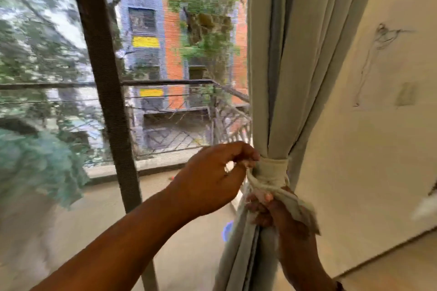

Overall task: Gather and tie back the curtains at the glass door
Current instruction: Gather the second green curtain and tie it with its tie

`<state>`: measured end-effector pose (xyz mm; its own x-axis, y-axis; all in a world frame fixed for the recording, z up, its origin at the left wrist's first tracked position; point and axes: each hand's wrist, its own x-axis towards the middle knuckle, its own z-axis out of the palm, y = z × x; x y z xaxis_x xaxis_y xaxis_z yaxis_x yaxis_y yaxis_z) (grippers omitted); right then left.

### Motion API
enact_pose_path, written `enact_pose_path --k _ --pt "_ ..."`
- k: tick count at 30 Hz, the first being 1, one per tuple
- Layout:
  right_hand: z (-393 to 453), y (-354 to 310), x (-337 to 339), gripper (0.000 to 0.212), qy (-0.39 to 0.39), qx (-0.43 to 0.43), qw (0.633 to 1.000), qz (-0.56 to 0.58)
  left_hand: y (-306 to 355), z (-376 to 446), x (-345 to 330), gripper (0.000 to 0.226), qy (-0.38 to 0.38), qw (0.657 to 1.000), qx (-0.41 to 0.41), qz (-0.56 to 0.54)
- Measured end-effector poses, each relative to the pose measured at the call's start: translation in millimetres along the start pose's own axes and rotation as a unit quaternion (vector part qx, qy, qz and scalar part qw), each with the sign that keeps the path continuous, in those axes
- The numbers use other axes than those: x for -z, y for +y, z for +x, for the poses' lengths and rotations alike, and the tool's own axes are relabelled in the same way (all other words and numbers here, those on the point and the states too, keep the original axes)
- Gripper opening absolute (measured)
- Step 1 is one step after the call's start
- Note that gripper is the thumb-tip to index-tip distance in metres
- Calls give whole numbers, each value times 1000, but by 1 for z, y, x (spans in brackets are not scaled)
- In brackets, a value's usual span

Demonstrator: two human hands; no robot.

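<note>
Fingers [246, 160] of the person's left hand [212, 179] are curled nearly closed, pinching a short end of the pale cream cloth tie-back band [272, 170] at its left edge. Left of that hand, a dark brown door frame post [104, 82] runs from top to bottom across the glass door [47, 54], which shows blurred green trees [30, 30] and a blue, orange and yellow building [153, 30] beyond a balcony railing [177, 82]. Right of the left hand, the pale grey-green fabric curtain [279, 54] hangs gathered into a tight bundle, with the band wrapped around it at its narrowest point. Just below the band, the right hand [283, 215] is closed around the band's other loose end, against the bundled curtain folds. Farthest right stands a cream wall [366, 125] marked with faint pencil scribbles.
</note>
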<state>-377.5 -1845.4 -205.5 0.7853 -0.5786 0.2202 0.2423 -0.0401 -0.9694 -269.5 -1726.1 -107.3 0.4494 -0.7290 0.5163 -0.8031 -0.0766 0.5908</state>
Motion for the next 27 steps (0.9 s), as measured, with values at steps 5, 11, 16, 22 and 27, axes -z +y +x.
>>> enact_pose_path --k 5,11,16,22,27 --pt "-23 -6 6 75 132 1 991 -28 4 22 -19 29 -104 939 -213 249" --pt "-41 -30 23 23 222 60 972 38 26 22 -36 56 -83 896 -237 365" --pt "-39 -52 32 15 229 110 966 48 41 27 -46 61 -105 877 -206 421" --pt "-29 -72 36 11 221 146 961 82 62 30 -44 51 -93 848 -167 495" --pt "-24 -69 50 13 198 67 960 186 75 32 -43 49 -162 857 -138 469"
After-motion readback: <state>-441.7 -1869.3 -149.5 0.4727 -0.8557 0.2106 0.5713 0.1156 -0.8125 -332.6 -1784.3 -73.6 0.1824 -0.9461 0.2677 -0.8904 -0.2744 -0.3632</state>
